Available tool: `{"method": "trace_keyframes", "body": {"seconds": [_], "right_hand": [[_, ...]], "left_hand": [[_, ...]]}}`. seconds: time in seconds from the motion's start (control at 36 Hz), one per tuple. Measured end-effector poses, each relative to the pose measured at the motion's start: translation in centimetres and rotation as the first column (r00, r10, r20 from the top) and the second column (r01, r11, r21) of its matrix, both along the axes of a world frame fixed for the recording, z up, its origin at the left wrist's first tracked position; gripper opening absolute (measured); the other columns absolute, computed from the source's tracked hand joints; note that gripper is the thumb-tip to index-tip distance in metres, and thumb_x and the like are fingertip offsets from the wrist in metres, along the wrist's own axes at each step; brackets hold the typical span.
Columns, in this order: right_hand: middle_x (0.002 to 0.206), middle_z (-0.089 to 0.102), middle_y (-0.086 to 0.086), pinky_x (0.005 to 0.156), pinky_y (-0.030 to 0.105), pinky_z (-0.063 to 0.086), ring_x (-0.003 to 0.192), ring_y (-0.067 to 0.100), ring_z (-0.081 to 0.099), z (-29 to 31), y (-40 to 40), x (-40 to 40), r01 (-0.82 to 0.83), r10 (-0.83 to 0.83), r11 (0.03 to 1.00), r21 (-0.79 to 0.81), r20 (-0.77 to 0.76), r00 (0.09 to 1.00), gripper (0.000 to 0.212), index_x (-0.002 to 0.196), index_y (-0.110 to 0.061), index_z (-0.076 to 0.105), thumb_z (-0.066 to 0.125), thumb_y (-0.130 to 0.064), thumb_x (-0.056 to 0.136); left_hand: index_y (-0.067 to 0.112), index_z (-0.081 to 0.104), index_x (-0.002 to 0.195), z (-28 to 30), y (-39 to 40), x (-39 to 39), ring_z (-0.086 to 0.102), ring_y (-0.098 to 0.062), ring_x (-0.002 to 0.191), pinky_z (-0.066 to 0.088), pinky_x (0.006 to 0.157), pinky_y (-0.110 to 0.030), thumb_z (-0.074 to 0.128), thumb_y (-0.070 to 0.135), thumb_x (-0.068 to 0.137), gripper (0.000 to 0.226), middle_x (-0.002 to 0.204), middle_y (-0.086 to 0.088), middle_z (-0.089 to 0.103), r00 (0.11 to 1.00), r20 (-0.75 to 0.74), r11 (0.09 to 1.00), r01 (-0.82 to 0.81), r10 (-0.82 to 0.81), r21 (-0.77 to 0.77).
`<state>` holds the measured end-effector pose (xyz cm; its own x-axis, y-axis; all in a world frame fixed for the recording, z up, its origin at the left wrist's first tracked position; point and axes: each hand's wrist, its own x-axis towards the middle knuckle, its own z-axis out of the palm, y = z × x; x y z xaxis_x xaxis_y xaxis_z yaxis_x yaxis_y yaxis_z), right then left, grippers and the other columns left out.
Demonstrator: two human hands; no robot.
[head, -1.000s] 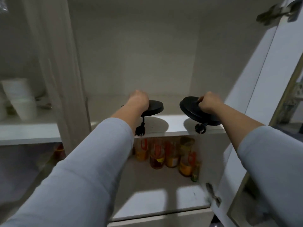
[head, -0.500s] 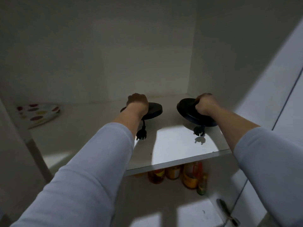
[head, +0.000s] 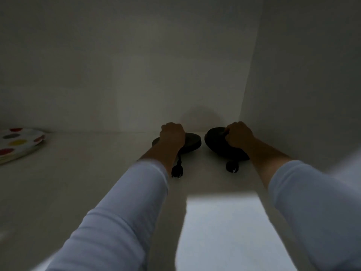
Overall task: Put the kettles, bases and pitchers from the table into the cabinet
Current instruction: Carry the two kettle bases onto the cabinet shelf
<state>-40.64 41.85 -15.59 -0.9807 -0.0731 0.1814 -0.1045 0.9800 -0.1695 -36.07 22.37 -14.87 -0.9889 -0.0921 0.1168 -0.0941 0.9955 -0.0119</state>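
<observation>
Head view: looked into a dim cabinet point(head: 136, 65), down onto a white shelf point(head: 78, 192) meeting the back wall and the right side wall. Reached in with both arms in pale sleeves point(head: 121, 212). Left hand point(head: 172, 134) curled down over the near edge of a black round kettle base point(head: 192, 141), gripping it; base lying close to flat on the shelf, near the back wall. Short black cord running from under that base toward the camera and ending in a plug point(head: 177, 171) on the shelf beside the left forearm. Right hand point(head: 238, 134) clenched round the rim of a second black base point(head: 216, 142), held tilted, its left edge raised and its lower edge at or near the shelf by the right wall; whether it rested on the shelf could not be told in the gloom. Second plug point(head: 232, 166) just below that base. Two bases side by side, near each other but apart. Far to the left on the same shelf, well apart from the hands, sat a plate with coloured dots point(head: 19, 143). Bright patch of light across the front of the shelf between the arms.
</observation>
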Motion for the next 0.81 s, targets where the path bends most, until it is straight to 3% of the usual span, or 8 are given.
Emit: {"method": "trace_keyframes", "body": {"seconds": [0.19, 0.5, 0.64, 0.72, 0.81], "right_hand": [[0.138, 0.041, 0.023, 0.105, 0.037, 0.038, 0.123, 0.037, 0.046, -1.3, -0.2, -5.5, -0.031, 0.031, 0.999, 0.01, 0.025, 0.999, 0.038, 0.133, -0.005, 0.05, 0.046, -0.015, 0.096], [0.134, 0.048, 0.023, 0.105, 0.036, 0.035, 0.126, 0.034, 0.042, -2.9, 0.4, -9.8, -0.084, 0.083, 0.996, 0.023, 0.042, 0.996, 0.036, 0.13, -0.003, 0.053, 0.045, -0.016, 0.097], [0.14, 0.042, 0.023, 0.107, 0.039, 0.038, 0.126, 0.038, 0.044, -2.9, 0.4, -9.8, -0.081, 0.081, 0.997, -0.008, 0.064, 0.995, 0.042, 0.135, -0.006, 0.051, 0.049, -0.018, 0.095], [0.143, 0.042, 0.022, 0.107, 0.039, 0.037, 0.128, 0.039, 0.042, -2.9, 0.7, -9.4, -0.085, 0.09, 0.994, -0.07, 0.064, 0.994, 0.046, 0.141, -0.01, 0.044, 0.046, -0.021, 0.097], [0.153, 0.026, 0.021, 0.115, 0.042, 0.029, 0.139, 0.038, 0.03, -2.9, 1.0, -8.7, -0.054, 0.071, 0.97, -0.237, 0.064, 0.995, 0.053, 0.149, -0.015, 0.031, 0.043, -0.031, 0.1]], "left_hand": [[0.0, 0.047, 0.13, -2.0, 1.1, -5.4, 0.043, -0.031, 0.127, 0.037, 0.106, -0.034, 0.052, 0.013, 0.096, 0.038, 0.136, -0.02, 0.044, 0.998, -0.018, 0.995, -0.06, 0.062, 0.077], [0.002, 0.037, 0.136, -4.0, 2.3, -8.8, 0.039, -0.032, 0.128, 0.036, 0.105, -0.033, 0.052, 0.021, 0.096, 0.047, 0.139, -0.02, 0.038, 0.987, -0.099, 0.982, -0.107, 0.123, 0.157], [0.002, 0.035, 0.139, -4.2, 2.0, -8.9, 0.037, -0.033, 0.131, 0.035, 0.106, -0.035, 0.05, 0.02, 0.097, 0.048, 0.14, -0.02, 0.038, 0.987, -0.116, 0.977, -0.085, 0.109, 0.198], [0.004, 0.038, 0.138, -4.4, 1.7, -8.6, 0.041, -0.034, 0.126, 0.037, 0.102, -0.036, 0.039, 0.024, 0.101, 0.042, 0.137, -0.019, 0.044, 0.986, -0.138, 0.957, -0.051, 0.093, 0.284], [0.007, 0.042, 0.137, -3.8, 1.6, -8.0, 0.049, -0.036, 0.121, 0.042, 0.101, -0.043, 0.038, 0.032, 0.101, 0.044, 0.132, -0.018, 0.051, 0.974, -0.187, 0.894, -0.029, 0.125, 0.448]]}}
